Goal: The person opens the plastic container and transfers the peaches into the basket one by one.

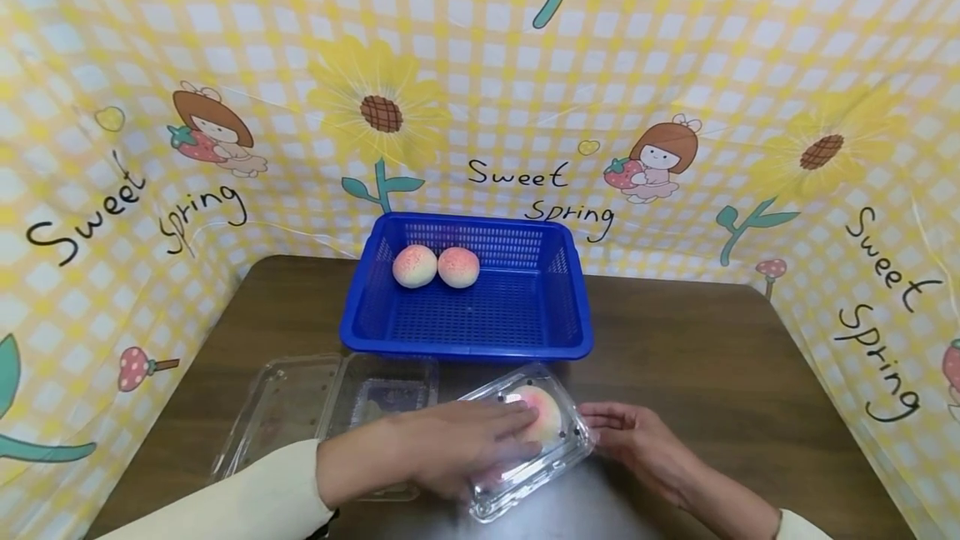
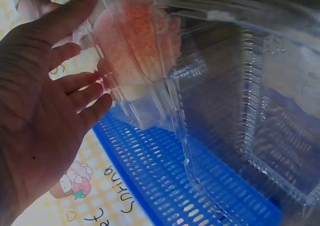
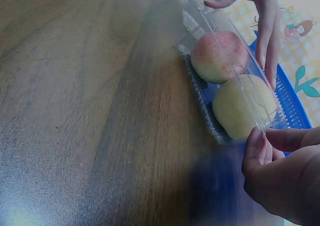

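A clear plastic clamshell box (image 1: 567,450) holds two pink-and-cream peaches, a pinker peach (image 3: 220,55) and a paler peach (image 3: 240,108). Its lid lies over them. My left hand (image 1: 465,444) rests across the top of the box, fingers mostly straight; in the left wrist view they reach along its clear wall. With thumb and fingertips, my right hand (image 3: 287,163) pinches the box's edge at one corner. Part of the fruit is hidden under the left hand in the head view.
Behind the box stands a blue perforated basket (image 1: 465,350) with two peaches, a left peach (image 1: 415,266) and a right peach (image 1: 458,267). A second clamshell box (image 1: 300,390) lies opened flat, partly beneath my left forearm. A patterned cloth (image 1: 480,107) surrounds the wooden table (image 1: 675,340).
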Action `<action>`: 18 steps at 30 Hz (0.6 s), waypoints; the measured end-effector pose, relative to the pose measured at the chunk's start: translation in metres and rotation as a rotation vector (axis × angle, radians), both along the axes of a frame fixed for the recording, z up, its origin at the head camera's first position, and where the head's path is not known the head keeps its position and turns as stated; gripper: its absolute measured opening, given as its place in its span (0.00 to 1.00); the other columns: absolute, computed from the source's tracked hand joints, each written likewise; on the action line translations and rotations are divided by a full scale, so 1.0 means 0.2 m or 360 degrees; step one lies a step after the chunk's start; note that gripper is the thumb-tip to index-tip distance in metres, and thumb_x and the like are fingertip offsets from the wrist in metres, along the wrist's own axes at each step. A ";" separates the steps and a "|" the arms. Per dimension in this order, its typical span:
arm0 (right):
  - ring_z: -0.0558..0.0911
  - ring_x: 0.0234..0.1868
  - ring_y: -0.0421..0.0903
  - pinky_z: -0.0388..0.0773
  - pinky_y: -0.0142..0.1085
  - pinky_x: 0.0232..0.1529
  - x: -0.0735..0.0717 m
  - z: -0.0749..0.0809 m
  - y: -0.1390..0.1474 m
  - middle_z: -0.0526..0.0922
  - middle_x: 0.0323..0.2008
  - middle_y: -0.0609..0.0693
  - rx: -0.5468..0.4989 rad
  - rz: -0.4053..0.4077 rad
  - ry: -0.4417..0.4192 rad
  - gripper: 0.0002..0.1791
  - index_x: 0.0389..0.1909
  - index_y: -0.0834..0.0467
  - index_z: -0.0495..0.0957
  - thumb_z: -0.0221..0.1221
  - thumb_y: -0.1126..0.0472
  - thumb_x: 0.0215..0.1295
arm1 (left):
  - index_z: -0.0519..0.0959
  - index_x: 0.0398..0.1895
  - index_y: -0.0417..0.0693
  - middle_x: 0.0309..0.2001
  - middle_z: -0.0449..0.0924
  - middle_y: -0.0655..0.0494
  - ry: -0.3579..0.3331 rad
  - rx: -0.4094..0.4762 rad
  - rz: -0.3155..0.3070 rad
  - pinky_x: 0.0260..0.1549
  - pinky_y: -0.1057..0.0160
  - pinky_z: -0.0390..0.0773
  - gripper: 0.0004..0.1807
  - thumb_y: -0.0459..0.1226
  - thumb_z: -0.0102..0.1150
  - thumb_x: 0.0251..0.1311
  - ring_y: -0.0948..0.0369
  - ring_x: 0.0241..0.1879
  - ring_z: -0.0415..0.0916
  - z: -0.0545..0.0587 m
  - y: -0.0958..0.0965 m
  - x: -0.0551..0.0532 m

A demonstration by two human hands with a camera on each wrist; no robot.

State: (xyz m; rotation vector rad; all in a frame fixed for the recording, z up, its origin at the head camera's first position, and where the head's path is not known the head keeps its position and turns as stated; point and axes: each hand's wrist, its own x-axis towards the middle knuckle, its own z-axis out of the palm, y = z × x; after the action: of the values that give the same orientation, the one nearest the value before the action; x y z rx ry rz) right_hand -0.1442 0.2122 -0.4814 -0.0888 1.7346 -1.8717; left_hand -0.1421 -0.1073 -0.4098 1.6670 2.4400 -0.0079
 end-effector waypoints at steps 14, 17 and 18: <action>0.85 0.52 0.42 0.83 0.34 0.59 -0.01 0.00 -0.04 0.86 0.50 0.51 0.0008 -0.0104 -0.0006 0.32 0.68 0.81 0.58 0.56 0.69 0.70 | 0.62 0.79 0.59 0.77 0.64 0.45 0.0437 -0.0074 -0.0141 0.72 0.50 0.70 0.45 0.67 0.55 0.63 0.50 0.76 0.63 -0.07 0.01 0.04; 0.85 0.49 0.43 0.85 0.35 0.56 -0.01 0.01 -0.04 0.85 0.47 0.52 -0.0005 -0.0109 -0.0052 0.29 0.66 0.80 0.61 0.56 0.69 0.70 | 0.63 0.78 0.55 0.74 0.69 0.43 0.0628 -0.0054 -0.0057 0.69 0.48 0.74 0.47 0.71 0.50 0.63 0.48 0.73 0.68 -0.10 0.03 0.09; 0.85 0.48 0.44 0.85 0.36 0.56 -0.01 0.01 -0.05 0.85 0.47 0.53 -0.0005 -0.0093 -0.0069 0.28 0.65 0.80 0.62 0.57 0.70 0.69 | 0.65 0.77 0.54 0.73 0.71 0.42 0.0694 -0.0039 -0.0024 0.68 0.49 0.76 0.47 0.71 0.49 0.63 0.47 0.72 0.70 -0.11 0.04 0.11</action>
State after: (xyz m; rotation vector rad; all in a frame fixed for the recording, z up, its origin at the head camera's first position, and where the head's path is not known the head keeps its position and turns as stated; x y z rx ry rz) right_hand -0.1466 0.2030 -0.4787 0.0017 1.7220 -1.9039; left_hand -0.1196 -0.1002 -0.4310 1.8313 2.7113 -0.4468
